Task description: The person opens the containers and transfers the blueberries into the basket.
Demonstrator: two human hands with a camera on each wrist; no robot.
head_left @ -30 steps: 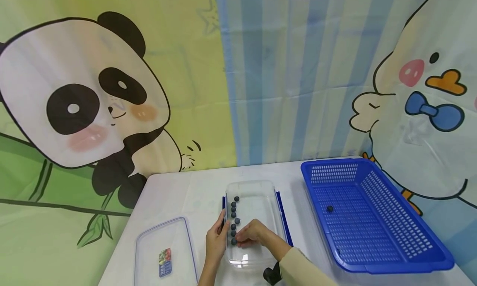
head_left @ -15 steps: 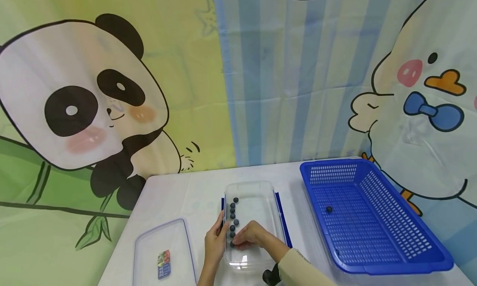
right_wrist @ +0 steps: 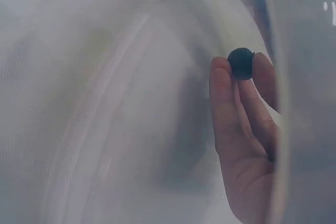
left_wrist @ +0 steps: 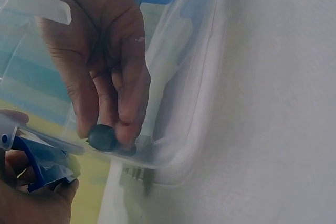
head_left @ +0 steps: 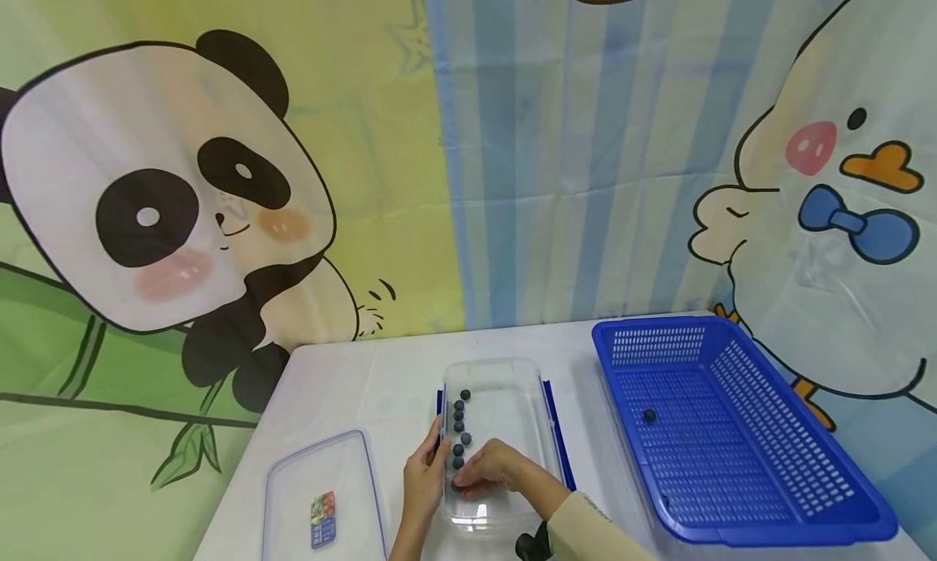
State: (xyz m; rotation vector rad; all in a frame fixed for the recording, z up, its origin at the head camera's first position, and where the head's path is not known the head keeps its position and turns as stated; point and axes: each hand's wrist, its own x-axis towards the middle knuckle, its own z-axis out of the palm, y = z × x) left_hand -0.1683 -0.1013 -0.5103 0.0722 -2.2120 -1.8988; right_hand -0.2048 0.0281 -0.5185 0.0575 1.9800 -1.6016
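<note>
In the head view, my right hand [head_left: 490, 467] reaches into a clear plastic food container [head_left: 512, 508] near its front left corner. It pinches a blueberry [right_wrist: 241, 64] between thumb and fingertips, plain to see in the right wrist view. Several other blueberries [head_left: 459, 415] lie in a rough line along the container's left wall. My left hand [head_left: 424, 476] grips that wall from outside, by a blue side clip [left_wrist: 39, 163] that shows in the left wrist view. A second blue clip [head_left: 559, 435] sticks out along the right side.
A clear lid [head_left: 359, 496] with a coloured label lies on the table to the left. At the right stands a blue plastic basket [head_left: 732, 537] with a lone blueberry [head_left: 649, 415] inside. A printed curtain [head_left: 527, 179] hangs behind the white table [head_left: 381, 382].
My right hand has shifted slightly toward the container's near left corner, bringing the pinched blueberry away from the line. The left hand stays on the wall.
</note>
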